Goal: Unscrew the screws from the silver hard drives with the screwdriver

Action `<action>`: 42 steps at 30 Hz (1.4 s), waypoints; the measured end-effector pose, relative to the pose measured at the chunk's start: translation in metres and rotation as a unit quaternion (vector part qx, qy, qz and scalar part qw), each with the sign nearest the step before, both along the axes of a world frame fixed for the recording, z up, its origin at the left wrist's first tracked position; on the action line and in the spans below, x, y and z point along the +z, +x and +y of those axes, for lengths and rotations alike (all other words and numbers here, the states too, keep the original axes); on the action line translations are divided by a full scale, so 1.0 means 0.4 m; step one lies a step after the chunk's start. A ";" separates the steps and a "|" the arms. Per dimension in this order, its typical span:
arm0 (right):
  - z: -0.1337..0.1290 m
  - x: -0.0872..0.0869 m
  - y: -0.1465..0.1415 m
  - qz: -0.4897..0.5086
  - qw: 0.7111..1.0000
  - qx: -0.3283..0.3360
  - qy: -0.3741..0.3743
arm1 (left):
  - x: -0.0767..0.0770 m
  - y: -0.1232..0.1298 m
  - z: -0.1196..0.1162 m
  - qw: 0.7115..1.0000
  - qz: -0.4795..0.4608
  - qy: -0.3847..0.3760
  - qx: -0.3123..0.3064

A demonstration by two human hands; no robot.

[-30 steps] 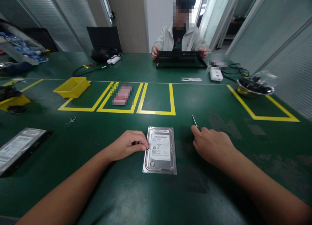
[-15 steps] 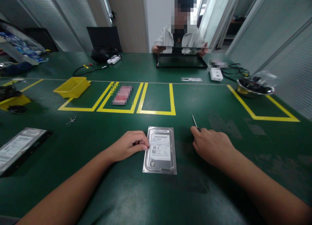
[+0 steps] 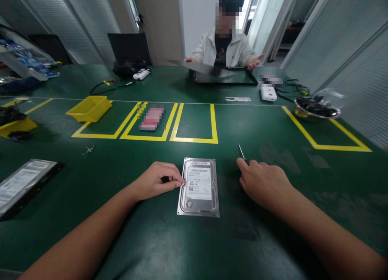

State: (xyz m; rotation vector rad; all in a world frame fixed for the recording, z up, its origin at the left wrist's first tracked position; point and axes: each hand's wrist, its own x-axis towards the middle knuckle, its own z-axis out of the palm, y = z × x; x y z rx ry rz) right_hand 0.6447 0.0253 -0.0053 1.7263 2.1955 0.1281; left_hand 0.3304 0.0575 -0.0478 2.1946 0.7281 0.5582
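Observation:
A silver hard drive [image 3: 201, 187] with a white label lies flat on the green table in front of me. My left hand [image 3: 162, 181] rests at its left edge, thumb and forefinger pinched together and touching the side. To the right of the drive, my right hand [image 3: 262, 181] is closed around a screwdriver [image 3: 241, 151]. Its thin metal shaft sticks out past the thumb, pointing up and away; the handle is hidden in my fist. The screwdriver's tip is apart from the drive.
Another drive [image 3: 26, 183] lies at the left, near several small screws [image 3: 89, 149]. Beyond stand a yellow bin [image 3: 89, 109] and a metal bowl [image 3: 317, 112] of dark parts. Across the table, a person [image 3: 224, 45] handles a dark panel [image 3: 206, 68] above a black frame [image 3: 224, 83].
My hands and the hard drive stay almost still. Across the table, the person's dark panel has tilted and shifted to the left, and one of their hands has come off it.

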 end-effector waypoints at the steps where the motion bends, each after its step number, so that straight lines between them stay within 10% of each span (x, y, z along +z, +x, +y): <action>1: -0.001 0.001 0.000 -0.001 1.000 0.001 0.000 | 0.001 0.000 -0.001 1.000 0.001 0.001 0.000; 35: 0.001 0.032 -0.007 0.042 0.987 0.000 0.152 | 0.007 0.013 -0.002 0.997 0.033 -0.063 0.008; 42: 0.036 0.041 0.031 0.190 0.960 0.010 0.204 | 0.006 0.013 -0.003 0.998 0.033 -0.050 0.003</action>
